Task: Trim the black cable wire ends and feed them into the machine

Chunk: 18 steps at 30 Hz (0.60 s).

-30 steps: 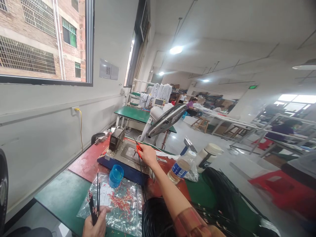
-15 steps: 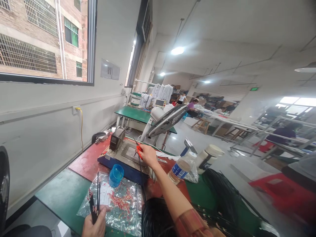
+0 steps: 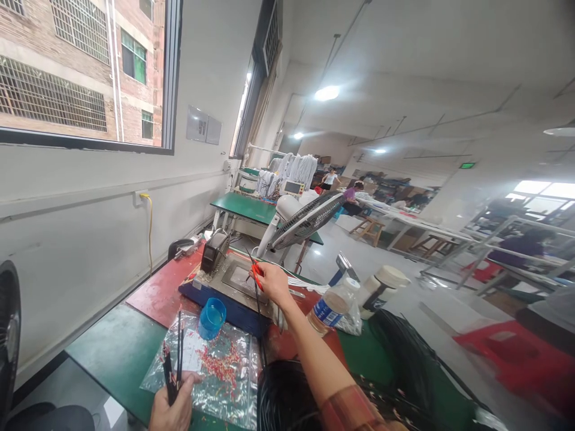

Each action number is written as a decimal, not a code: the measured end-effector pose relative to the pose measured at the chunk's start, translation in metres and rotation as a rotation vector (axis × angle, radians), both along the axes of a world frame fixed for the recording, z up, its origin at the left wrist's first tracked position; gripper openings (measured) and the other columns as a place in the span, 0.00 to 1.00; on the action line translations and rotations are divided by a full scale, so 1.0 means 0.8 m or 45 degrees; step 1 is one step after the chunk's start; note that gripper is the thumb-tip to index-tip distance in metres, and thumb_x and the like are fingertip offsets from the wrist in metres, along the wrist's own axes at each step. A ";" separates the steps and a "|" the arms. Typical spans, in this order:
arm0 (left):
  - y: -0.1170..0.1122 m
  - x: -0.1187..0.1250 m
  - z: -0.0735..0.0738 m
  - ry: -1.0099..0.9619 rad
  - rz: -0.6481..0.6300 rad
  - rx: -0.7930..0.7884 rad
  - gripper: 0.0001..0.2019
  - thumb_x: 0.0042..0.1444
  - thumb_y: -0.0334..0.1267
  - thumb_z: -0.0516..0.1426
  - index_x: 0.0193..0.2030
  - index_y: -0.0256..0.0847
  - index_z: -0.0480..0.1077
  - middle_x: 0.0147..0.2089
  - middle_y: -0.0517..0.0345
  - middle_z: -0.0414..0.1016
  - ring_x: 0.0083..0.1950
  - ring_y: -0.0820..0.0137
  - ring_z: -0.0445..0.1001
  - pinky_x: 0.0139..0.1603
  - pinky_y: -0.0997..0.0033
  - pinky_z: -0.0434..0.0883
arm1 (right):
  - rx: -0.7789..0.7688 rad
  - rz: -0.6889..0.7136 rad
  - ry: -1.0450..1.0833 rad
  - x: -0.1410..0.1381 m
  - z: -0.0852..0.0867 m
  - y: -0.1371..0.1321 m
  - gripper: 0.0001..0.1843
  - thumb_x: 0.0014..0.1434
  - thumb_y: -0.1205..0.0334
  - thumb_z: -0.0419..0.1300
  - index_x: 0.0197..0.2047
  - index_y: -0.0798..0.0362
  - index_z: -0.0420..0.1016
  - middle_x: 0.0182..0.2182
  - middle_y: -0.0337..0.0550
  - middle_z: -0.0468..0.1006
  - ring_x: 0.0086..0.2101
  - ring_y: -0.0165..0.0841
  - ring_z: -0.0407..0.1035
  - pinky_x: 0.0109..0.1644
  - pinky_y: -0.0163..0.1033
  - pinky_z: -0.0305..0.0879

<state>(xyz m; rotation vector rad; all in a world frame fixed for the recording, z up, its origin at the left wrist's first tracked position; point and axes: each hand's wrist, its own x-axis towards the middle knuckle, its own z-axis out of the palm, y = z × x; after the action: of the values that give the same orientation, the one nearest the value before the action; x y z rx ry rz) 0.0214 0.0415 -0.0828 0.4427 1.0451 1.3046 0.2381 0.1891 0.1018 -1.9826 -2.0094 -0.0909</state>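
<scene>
While the left hand point(image 3: 174, 406) grips cables point(image 3: 168, 372), the right hand point(image 3: 273, 281) clasps red handles point(image 3: 257, 276); scraps point(image 3: 222, 364) lie between.

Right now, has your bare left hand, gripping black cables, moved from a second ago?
No, not visibly: the left hand, gripping thin black cables, keeps its offset from the round blue plastic cup.

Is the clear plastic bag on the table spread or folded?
Spread: the bag lies wide near the left hand, red scraps scattered over it.
</scene>
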 end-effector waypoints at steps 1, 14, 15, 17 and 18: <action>0.000 0.001 0.000 -0.016 0.026 0.026 0.23 0.27 0.54 0.70 0.24 0.38 0.74 0.10 0.72 0.47 0.10 0.84 0.46 0.08 0.84 0.45 | 0.002 0.002 0.003 0.000 0.000 0.000 0.12 0.59 0.55 0.54 0.30 0.51 0.75 0.28 0.40 0.77 0.30 0.30 0.68 0.28 0.32 0.46; 0.001 0.003 -0.006 -0.011 0.072 0.040 0.23 0.27 0.54 0.69 0.24 0.36 0.74 0.09 0.73 0.44 0.09 0.83 0.42 0.06 0.82 0.43 | 0.006 0.004 0.031 -0.002 -0.007 0.000 0.13 0.59 0.54 0.54 0.29 0.50 0.74 0.28 0.40 0.77 0.30 0.31 0.68 0.27 0.33 0.44; 0.001 0.002 -0.009 -0.015 0.065 0.036 0.24 0.27 0.55 0.69 0.24 0.36 0.74 0.09 0.73 0.44 0.09 0.84 0.42 0.06 0.82 0.42 | 0.007 0.004 0.033 -0.002 -0.007 0.001 0.13 0.59 0.54 0.54 0.29 0.50 0.74 0.28 0.40 0.77 0.30 0.31 0.68 0.27 0.33 0.44; 0.002 0.000 -0.014 -0.025 0.044 0.038 0.24 0.27 0.55 0.69 0.24 0.36 0.74 0.09 0.74 0.44 0.09 0.84 0.42 0.06 0.83 0.42 | 0.010 0.000 0.040 0.000 -0.008 0.001 0.12 0.58 0.55 0.54 0.29 0.50 0.74 0.28 0.40 0.77 0.30 0.31 0.68 0.27 0.33 0.44; 0.003 0.000 -0.016 -0.033 0.030 0.040 0.23 0.28 0.54 0.69 0.24 0.36 0.74 0.10 0.74 0.44 0.09 0.84 0.42 0.06 0.83 0.42 | 0.012 -0.004 0.045 0.000 -0.008 0.000 0.12 0.58 0.55 0.54 0.29 0.51 0.74 0.28 0.39 0.77 0.30 0.31 0.67 0.27 0.33 0.44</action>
<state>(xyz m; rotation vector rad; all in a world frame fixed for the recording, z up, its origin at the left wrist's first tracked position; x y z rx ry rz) 0.0212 0.0438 -0.0956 0.4372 1.0117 1.3461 0.2383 0.1895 0.0953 -1.9678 -1.9808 -0.0658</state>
